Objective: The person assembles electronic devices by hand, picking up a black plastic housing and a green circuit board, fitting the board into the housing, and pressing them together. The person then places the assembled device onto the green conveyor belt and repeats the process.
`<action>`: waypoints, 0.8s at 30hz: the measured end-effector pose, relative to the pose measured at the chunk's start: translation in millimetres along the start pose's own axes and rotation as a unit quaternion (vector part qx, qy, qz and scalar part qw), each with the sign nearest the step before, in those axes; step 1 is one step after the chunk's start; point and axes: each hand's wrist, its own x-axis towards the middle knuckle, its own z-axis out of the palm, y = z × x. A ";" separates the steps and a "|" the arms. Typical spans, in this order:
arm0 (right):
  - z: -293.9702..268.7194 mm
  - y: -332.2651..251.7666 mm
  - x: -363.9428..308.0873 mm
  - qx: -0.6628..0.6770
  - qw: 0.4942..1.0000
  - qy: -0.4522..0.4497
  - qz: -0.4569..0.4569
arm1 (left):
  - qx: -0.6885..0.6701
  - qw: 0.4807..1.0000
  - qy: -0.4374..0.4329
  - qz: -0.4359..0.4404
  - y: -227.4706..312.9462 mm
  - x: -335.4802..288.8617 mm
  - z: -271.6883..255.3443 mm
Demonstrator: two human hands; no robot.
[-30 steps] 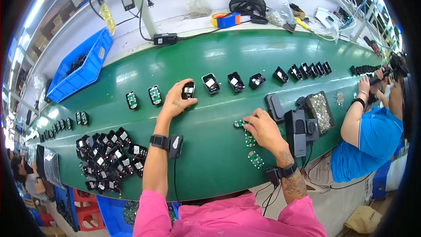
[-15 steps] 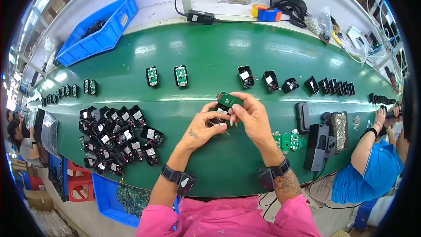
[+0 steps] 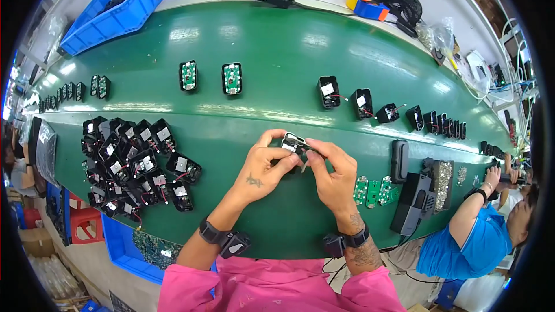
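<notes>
At left on the glossy green surface (image 3: 272, 52), a heap of open black plastic housings (image 3: 143, 164) lies as before. Near the middle, the left hand (image 3: 258, 172) has its grip closed around a small black box-shaped housing (image 3: 293, 141). The right hand (image 3: 334, 174) draws thumb and forefinger together at its right edge; I cannot tell what they pinch. The flat green circuit board raised there half a second ago no longer shows clearly. Farther right lie loose green boards (image 3: 373, 193).
</notes>
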 end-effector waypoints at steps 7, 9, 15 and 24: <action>1.6 2.1 2.3 -0.110 0.980 -0.032 -0.161 | -0.037 0.998 0.044 0.009 -4.1 -2.0 3.4; 1.7 1.1 0.3 -0.113 0.980 -0.047 -0.154 | -0.063 0.996 0.037 -0.058 -3.5 -4.2 2.4; 1.7 3.4 -2.2 -0.150 0.977 -0.076 -0.135 | -0.265 0.956 0.068 -0.104 9.7 -4.5 7.9; -1.5 2.1 -1.6 -0.126 0.988 -0.019 -0.090 | -0.299 0.945 0.016 -0.133 8.6 -1.1 -1.9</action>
